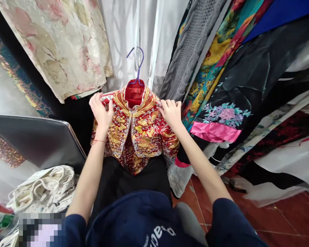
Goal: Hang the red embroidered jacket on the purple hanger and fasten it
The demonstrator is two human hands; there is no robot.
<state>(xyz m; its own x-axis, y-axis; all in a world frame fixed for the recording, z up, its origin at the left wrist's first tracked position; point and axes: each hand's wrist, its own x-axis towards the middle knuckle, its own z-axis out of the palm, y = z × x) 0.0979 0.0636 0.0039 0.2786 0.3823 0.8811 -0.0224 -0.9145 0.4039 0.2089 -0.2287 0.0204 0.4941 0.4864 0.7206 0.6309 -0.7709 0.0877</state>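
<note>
A red jacket with dense gold and silver embroidery and a stand collar lies over my lap, its front facing up. Its collar surrounds the lower part of a purple hanger, whose hook sticks up toward the white curtain. My left hand is at the jacket's left shoulder in view, fingers curled over the fabric, with a thin red string on the wrist. At the opposite shoulder, my right hand pinches the cloth between thumb and fingers. The front edges meet near the collar and part lower down.
Floral cream fabric hangs at upper left, above a dark chair back. A white dotted cloth bag sits at lower left near a plastic bottle. Several garments, including a grey knit, hang on the right above red floor tiles.
</note>
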